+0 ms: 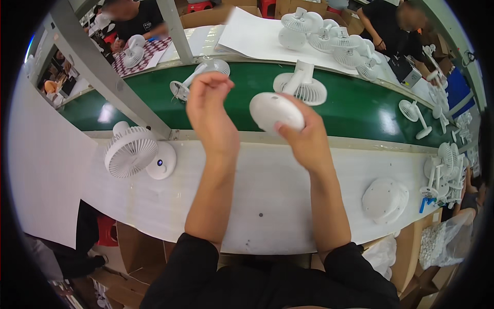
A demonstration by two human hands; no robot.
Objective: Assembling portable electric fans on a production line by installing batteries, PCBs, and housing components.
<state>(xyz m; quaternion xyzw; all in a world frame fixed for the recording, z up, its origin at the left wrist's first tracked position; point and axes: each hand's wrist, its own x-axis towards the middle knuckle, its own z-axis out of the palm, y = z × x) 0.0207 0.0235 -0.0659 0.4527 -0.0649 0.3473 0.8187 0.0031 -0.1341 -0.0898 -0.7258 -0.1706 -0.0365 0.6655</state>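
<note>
My right hand (307, 129) grips a smooth white round fan base (272, 110) above the near edge of the green conveyor belt, thumb across its near face. The base is tilted, and its far side is hidden. My left hand (210, 110) is raised to the left of it, apart from it, with fingers loosely bent and nothing visible in them. Behind my left hand a white fan (213, 67) lies on the belt, partly covered. Just beyond the held base, another white fan (304, 85) rests on the belt.
The green belt (355, 110) crosses behind the white worktable (272, 190). A white desk fan (131, 152) stands at left by a metal post (103, 67). A white rounded piece (386, 201) lies at right, near clustered fans (442, 170). Two co-workers sit across the belt among more fans.
</note>
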